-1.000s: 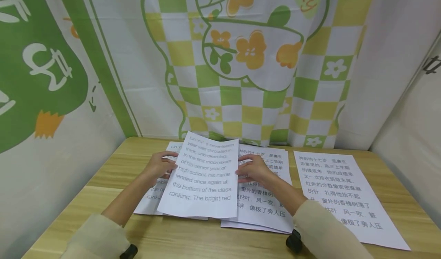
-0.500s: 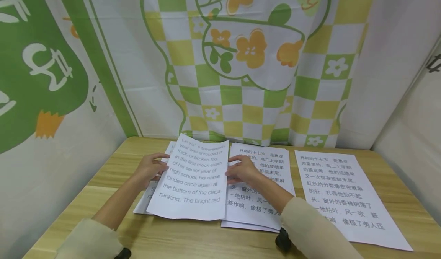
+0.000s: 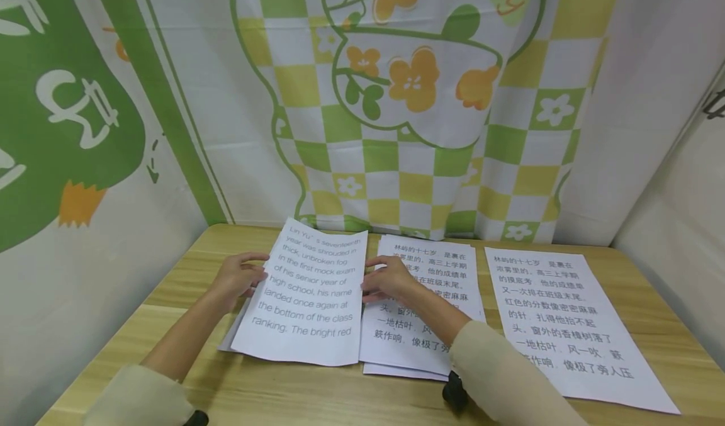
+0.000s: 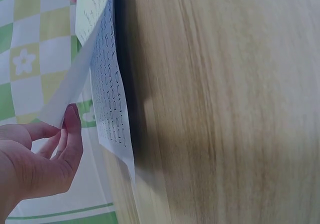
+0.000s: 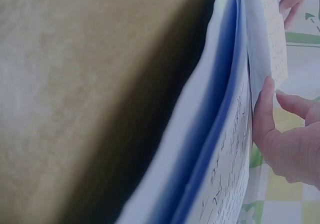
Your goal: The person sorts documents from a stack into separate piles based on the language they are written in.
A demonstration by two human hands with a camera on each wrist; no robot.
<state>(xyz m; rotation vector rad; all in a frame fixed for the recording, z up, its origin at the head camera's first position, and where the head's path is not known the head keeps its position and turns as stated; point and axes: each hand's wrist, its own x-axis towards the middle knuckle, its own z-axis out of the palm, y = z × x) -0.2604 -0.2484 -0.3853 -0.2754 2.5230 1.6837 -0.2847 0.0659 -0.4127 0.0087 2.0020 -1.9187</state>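
Note:
Between my two hands is a white sheet of paper (image 3: 306,294) printed with large English text, slightly bowed and raised over the left pile. My left hand (image 3: 239,280) pinches its left edge; in the left wrist view the thumb and fingers (image 4: 74,134) of that hand meet on the sheet. My right hand (image 3: 391,279) holds the opposite edge, with a fingertip and thumb at the paper in the right wrist view. Beneath the sheet, only a strip of the lower English page (image 4: 110,89) shows. Under my right wrist lies a stack of Chinese-printed pages (image 3: 427,262).
Farther right on the wooden table (image 3: 283,394) lies another Chinese-printed sheet (image 3: 557,325), partly covered by my right sleeve (image 3: 504,369). A checkered, flowered curtain (image 3: 408,180) hangs along the table's back edge.
Both hands have carried the English sheet leftward and slightly down, over the English page on the left. More of the middle Chinese stack now shows.

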